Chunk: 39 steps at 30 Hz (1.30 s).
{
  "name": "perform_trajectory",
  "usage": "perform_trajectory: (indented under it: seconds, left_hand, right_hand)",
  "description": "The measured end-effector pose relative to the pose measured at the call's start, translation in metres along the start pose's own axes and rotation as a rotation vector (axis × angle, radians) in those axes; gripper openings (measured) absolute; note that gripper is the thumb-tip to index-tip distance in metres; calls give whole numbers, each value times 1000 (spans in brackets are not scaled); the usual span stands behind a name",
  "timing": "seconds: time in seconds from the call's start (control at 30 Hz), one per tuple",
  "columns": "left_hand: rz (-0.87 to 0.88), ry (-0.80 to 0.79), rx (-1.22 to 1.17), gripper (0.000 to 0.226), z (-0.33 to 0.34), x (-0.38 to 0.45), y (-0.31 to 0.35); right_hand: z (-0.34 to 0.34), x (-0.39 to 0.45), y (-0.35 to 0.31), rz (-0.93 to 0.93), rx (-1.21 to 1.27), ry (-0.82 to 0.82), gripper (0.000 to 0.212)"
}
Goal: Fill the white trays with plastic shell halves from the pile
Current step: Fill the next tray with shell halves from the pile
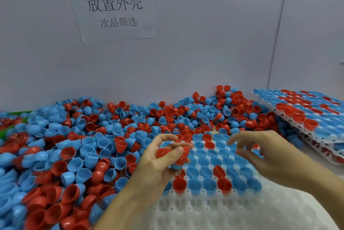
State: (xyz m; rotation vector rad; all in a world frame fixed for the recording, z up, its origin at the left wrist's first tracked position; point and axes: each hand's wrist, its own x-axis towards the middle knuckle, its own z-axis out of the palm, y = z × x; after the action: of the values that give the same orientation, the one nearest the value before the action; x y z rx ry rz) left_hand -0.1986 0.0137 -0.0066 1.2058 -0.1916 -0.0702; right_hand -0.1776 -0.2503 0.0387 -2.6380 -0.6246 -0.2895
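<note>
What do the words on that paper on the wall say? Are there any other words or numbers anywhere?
"放置外壳": large top line on the paper sign on the wall.
"次品筛选": smaller line beneath it.
Dark patch at the sign's top left corner: no text readable.
Shell halves and trays: no writing visible.

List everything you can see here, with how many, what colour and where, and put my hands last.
Shell halves: too many to count, red and blue, piled left and along the wall.
Tray: one, white, in front, far rows filled, near rows bare.
Filled trays: a stack, white, right, tilted.
Paper sign: one, white, on the wall.
Left hand: holds red and blue shells.
Right hand: over the tray, fingers loosely spread; a hold is unclear.
</note>
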Motion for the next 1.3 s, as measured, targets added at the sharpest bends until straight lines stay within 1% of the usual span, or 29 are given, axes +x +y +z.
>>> perform_trajectory:
  seconds: [0.03,0.1,0.13,0.2,0.27,0.33,0.47,0.5,0.57,0.63,0.73,0.8,0.87,0.9,0.97,1.03,1.07,1.13,1.2,1.27,1.3]
  left_hand:
    - [5,-24,21,42,0,0,-1]
    - [13,-55,55,48,1,0,-4]
    - [16,-62,70,50,1,0,-5]
    - [22,-64,88,45,0,0,-5]
    - [40,-54,75,44,-2,2,-5]
    - [58,-31,88,46,-5,4,-5]
    - [63,-10,182,47,-6,5,-6]
    - [64,-5,192,47,-6,6,-6]
    - [62,11,181,44,-5,7,-6]
    - [46,17,134,39,-3,7,-5]
    - [-2,3,15,38,0,5,-3]
    - [-18,-1,-8,40,1,5,-2]
    - [-22,3,28,40,1,5,-3]
    - [-22,6,51,40,2,5,-3]
    - [-24,12,89,39,3,5,-4]
    - [-17,-1,139,32,3,5,-6]
    - [-8,-17,181,27,3,4,-7]
    - [15,-76,286,23,3,2,-8]
    - [38,-108,337,28,5,2,-9]
    - [56,-57,318,34,6,3,-9]
    - [59,-6,273,36,6,4,-9]
  right_hand:
    - [3,5,-11,-52,138,45,30]
    - [13,14,-37,-147,354,28,32]
    - [21,19,-46,-190,377,-1,31]
    - [36,30,-57,-252,335,-24,24]
    - [45,37,-59,-234,374,14,17]
    - [50,41,-55,-185,518,59,13]
    - [51,42,-47,-124,691,112,9]
    - [51,41,-47,-104,729,130,5]
    - [51,39,-46,-68,784,159,5]
    - [53,39,-44,-46,757,149,11]
    - [53,40,-42,-33,591,143,20]
    - [52,41,-42,-28,498,155,24]
    - [52,40,-43,-50,400,139,26]
    - [52,39,-43,-66,380,118,22]
    - [49,37,-45,-66,414,64,9]
    - [47,36,-44,-31,452,37,16]
    - [45,36,-45,-9,455,20,15]
    - [39,34,-46,16,471,-13,5]
    - [29,30,-41,39,487,5,8]
    - [13,24,-27,78,427,61,11]
    - [3,20,-17,93,368,82,11]
